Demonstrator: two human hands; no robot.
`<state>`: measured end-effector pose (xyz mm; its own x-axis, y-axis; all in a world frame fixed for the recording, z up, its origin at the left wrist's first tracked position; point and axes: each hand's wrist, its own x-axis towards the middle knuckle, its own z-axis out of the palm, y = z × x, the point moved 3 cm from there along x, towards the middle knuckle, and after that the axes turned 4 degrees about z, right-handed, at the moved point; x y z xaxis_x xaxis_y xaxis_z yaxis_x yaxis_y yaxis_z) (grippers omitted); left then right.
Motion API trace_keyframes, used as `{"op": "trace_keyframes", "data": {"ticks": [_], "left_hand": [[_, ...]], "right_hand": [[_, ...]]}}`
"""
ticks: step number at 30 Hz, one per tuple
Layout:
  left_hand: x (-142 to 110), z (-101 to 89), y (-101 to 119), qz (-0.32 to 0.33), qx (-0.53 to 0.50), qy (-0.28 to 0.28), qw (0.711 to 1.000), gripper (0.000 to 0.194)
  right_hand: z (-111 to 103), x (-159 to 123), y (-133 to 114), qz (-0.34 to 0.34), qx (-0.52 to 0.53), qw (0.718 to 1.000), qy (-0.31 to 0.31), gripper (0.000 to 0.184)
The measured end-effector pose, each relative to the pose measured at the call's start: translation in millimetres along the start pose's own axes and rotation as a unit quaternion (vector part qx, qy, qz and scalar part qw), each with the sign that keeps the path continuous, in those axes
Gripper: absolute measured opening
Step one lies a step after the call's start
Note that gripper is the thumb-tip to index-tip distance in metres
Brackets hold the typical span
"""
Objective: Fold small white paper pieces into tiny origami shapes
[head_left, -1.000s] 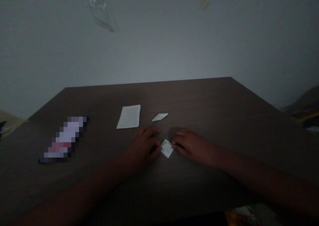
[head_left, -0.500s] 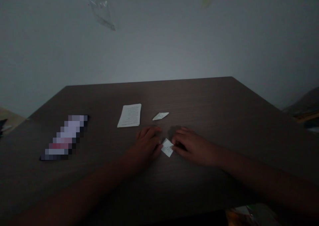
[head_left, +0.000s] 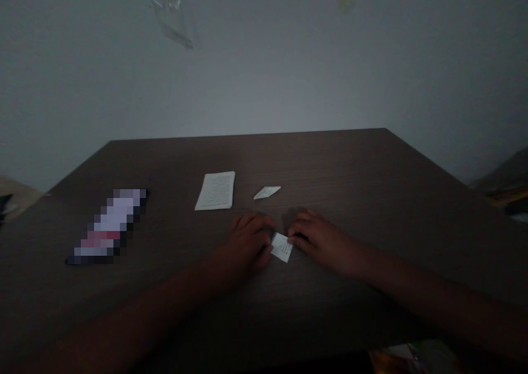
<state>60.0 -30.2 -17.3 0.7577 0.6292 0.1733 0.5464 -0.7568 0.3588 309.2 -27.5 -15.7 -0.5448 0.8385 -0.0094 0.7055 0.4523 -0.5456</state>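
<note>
A small folded piece of printed paper lies on the table between my two hands. My left hand has its thumb and fingers closed at the paper's left corner. On the opposite side, my right hand pinches the right corner between thumb and forefinger. Just beyond the hands rests a second folded paper, a slim pointed shape with print on it. A stack of printed paper sheets sits behind my left hand. The undersides of my fingers are hidden.
The dark wood-grain table meets a pale wall at its far edge. A phone with a blurred screen lies at the left. Clear plastic hangs on the wall. Colourful items show below the near edge.
The folded paper has turned a little and shifted slightly right between my hands. Both hands have moved slightly right with it. The stack and the other folded piece stay in place.
</note>
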Motion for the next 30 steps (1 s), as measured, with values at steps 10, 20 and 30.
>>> {"op": "trace_keyframes", "data": {"ticks": [10, 20, 30], "left_hand": [[3, 7.0, 9, -0.073, 0.020, -0.009, 0.997, 0.016], [0, 5.7, 13, -0.076, 0.005, 0.028, 0.997, 0.021], [1, 10.9, 5, -0.050, -0.018, 0.059, 0.997, 0.055]], "right_hand": [[11, 4, -8, 0.038, -0.059, 0.997, 0.026, 0.028], [15, 3, -11, 0.014, -0.096, 0.990, 0.102, 0.020], [13, 5, -12, 0.001, -0.103, 0.989, 0.106, 0.019]]}}
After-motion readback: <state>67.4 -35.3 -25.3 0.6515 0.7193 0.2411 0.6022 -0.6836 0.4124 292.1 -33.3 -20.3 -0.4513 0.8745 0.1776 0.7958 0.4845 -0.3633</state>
